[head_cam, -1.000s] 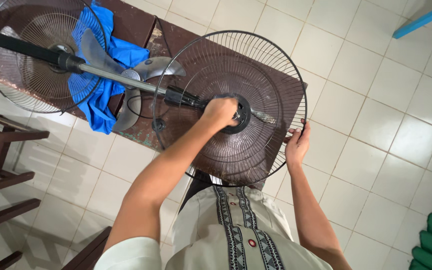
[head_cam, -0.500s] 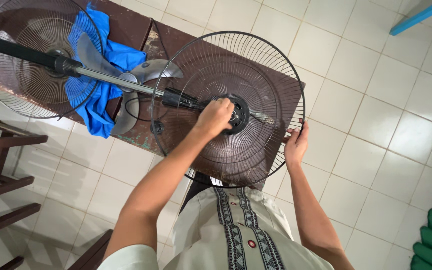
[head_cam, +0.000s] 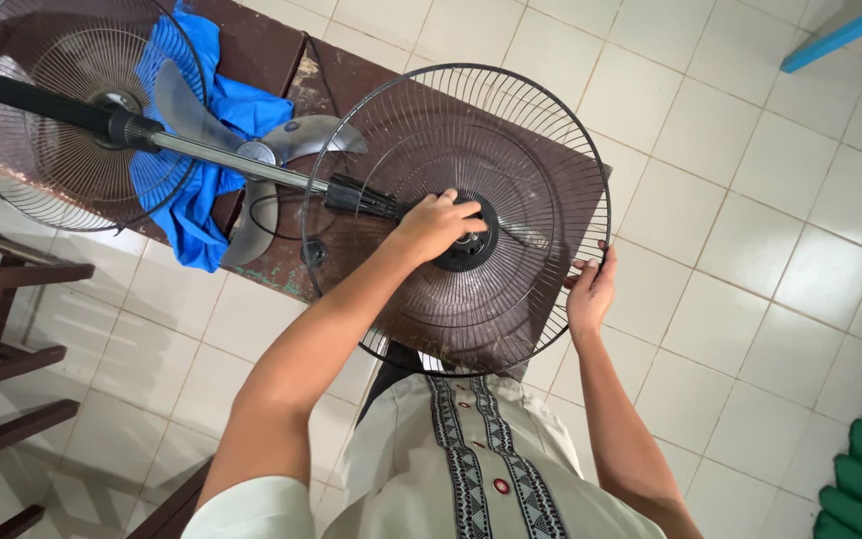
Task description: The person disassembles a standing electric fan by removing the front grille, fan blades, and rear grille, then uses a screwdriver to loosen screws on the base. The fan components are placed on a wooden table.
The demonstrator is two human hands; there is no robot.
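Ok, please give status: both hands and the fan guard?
Left hand on black centre hub. Right hand grips rim of wire fan guard. Guard lies on brown table; nothing blocking.

1. Bright, even daylight throughout; no single source in view.
2. Soft sheen on the pale floor tiles (head_cam: 750,200) right of the wire fan guard (head_cam: 541,120), brightest toward the upper right.
3. Only faint, diffuse shadows beneath the guard; dark table (head_cam: 351,75) under it underexposed by comparison.
4. Sharp focus at the guard's hub; slight softness on the left hand (head_cam: 436,225).
5. Wide-angle stretching far from the guard, at frame edges.
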